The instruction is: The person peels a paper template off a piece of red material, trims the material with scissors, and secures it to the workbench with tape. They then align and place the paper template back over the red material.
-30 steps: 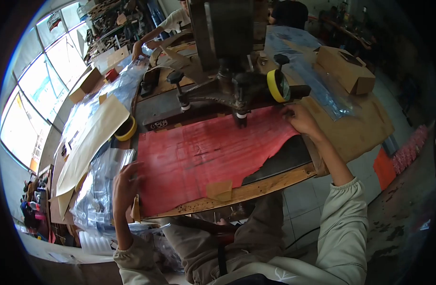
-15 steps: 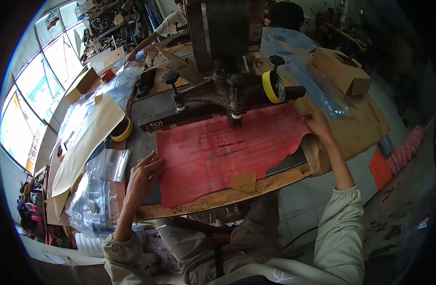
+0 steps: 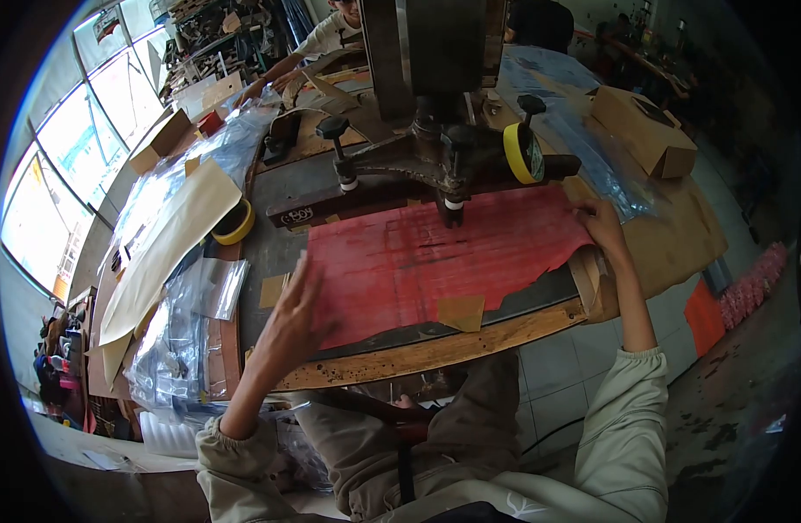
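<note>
A red sheet (image 3: 435,261) with dark lines and a ragged right edge lies on the dark bed of a press, under the foot of its metal arm (image 3: 400,166). My left hand (image 3: 294,318) is at the sheet's left edge, fingers stretched and partly blurred. My right hand (image 3: 599,225) pinches the sheet's upper right corner. A tan tape piece (image 3: 461,313) crosses the front edge of the sheet. Another tan piece (image 3: 274,291) lies on the bed left of my left hand.
Yellow tape rolls are on the left (image 3: 235,224) and on the press arm (image 3: 523,153). A cardboard box (image 3: 643,131) stands at the right. Cream sheets (image 3: 169,244) and clear plastic (image 3: 169,349) lie left. A person (image 3: 330,33) reaches over the far side; another is behind.
The red sheet has shifted right and further back under the press foot. My left hand has moved right and its fingers have spread; my right hand has kept hold of the right corner.
</note>
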The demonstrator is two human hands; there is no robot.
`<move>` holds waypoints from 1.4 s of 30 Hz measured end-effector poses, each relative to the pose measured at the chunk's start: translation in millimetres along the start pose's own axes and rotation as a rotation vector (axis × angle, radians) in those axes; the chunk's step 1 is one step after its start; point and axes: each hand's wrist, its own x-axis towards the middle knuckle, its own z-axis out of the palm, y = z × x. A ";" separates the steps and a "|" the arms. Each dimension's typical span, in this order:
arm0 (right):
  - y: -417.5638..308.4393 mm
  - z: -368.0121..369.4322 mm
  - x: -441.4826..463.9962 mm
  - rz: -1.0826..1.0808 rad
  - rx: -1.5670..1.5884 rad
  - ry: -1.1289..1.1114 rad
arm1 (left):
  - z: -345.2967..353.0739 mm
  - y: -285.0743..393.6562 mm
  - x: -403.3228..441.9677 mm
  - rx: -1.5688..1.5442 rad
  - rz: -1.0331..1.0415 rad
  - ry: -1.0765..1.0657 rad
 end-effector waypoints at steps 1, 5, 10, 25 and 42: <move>-1.3 0.2 -0.7 0.014 0.023 -0.010 | -1.9 4.3 -3.8 0.010 0.076 -0.016; 0.8 -1.8 -1.4 0.015 0.088 -0.034 | 1.0 19.0 -13.6 0.076 -0.011 -0.107; 9.8 -2.9 2.6 0.005 0.073 -0.057 | -0.7 19.8 -13.0 0.038 -0.005 -0.083; 8.8 -1.1 7.4 -0.015 0.062 -0.113 | 2.1 18.2 -25.2 0.127 -0.056 -0.102; -11.5 -6.7 -4.8 0.042 0.093 -0.090 | 11.5 45.4 -22.0 0.095 0.013 -0.105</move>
